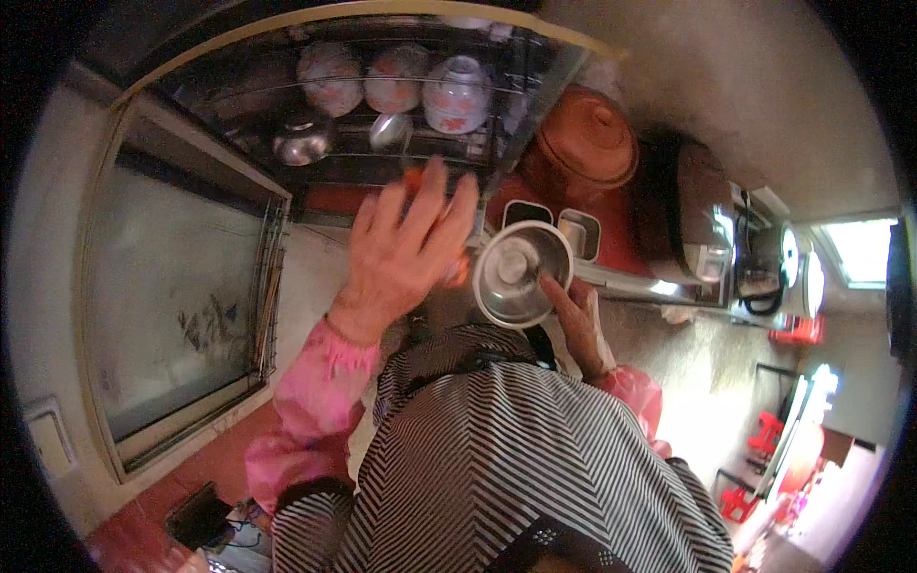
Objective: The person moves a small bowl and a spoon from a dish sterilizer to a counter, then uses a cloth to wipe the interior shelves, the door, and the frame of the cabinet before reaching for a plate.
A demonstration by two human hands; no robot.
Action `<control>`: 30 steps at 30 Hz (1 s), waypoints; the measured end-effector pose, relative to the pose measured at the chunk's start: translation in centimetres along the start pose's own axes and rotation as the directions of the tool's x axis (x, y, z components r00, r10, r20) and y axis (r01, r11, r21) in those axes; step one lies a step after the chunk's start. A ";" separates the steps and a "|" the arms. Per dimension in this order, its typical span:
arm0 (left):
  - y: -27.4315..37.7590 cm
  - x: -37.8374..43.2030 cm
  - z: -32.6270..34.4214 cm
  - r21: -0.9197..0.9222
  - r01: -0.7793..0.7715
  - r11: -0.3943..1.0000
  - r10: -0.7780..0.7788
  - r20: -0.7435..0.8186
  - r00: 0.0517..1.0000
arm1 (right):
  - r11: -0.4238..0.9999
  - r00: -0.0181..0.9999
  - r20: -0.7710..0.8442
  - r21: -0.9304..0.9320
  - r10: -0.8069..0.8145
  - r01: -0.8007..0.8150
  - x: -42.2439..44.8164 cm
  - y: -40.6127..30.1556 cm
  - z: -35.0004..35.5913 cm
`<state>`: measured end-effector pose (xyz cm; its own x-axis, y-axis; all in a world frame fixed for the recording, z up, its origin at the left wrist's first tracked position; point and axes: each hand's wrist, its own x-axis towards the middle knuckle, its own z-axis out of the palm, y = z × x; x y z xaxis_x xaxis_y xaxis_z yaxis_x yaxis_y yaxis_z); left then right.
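Observation:
My right hand (577, 319) grips the rim of a round metal bowl (512, 268), its thumb over the edge; the bowl's open side faces up. My left hand (405, 251) is raised to the left of the bowl, fingers spread and slightly blurred, in front of the lower part of a dark cabinet. Something orange shows partly behind its fingers; I cannot tell what it is. Inside the cabinet stand a patterned white bowl stack (457, 97), more patterned bowls (329, 79), a small metal bowl (304, 142) and another shiny metal piece (390, 131).
An open glazed cabinet door (186, 286) stands at the left. On the red counter (616, 229) at the right are a lidded reddish-brown pot (591, 136), rectangular metal containers (582, 233) and a dark appliance (695, 208). The counter's edge runs beside the bowl.

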<state>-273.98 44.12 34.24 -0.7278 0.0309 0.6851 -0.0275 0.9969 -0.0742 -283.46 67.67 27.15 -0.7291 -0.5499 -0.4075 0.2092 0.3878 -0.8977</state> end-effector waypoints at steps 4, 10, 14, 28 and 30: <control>1.8 -4.6 -1.1 0.061 -0.026 0.998 0.025 0.005 1.000 | 0.996 0.996 0.004 0.020 -0.091 0.091 1.3 0.1 -0.2; 4.2 -7.4 -1.8 -0.013 0.020 1.000 -0.018 0.120 0.993 | 0.962 0.973 -0.017 -0.149 -0.232 0.227 2.7 1.0 -0.1; 5.3 -7.5 -1.2 -0.051 0.019 0.999 -0.012 0.119 0.993 | 0.841 0.905 -0.006 -0.372 -0.425 0.393 3.7 1.2 -0.2; 7.4 -5.2 0.2 -0.012 -0.137 0.990 0.138 0.141 0.980 | 0.493 0.790 -0.353 -0.867 -0.502 -0.074 -2.0 12.4 -15.0; 7.7 -4.7 0.8 0.009 -0.210 0.978 0.207 0.146 0.967 | 0.562 0.746 -0.316 -0.822 -0.587 0.094 -2.4 14.7 -14.6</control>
<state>-271.27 51.64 29.85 -0.8101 0.2254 0.5412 0.1200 0.9674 -0.2231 -288.16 85.52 17.44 -0.8721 -0.4040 0.2760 -0.4867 0.7742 -0.4046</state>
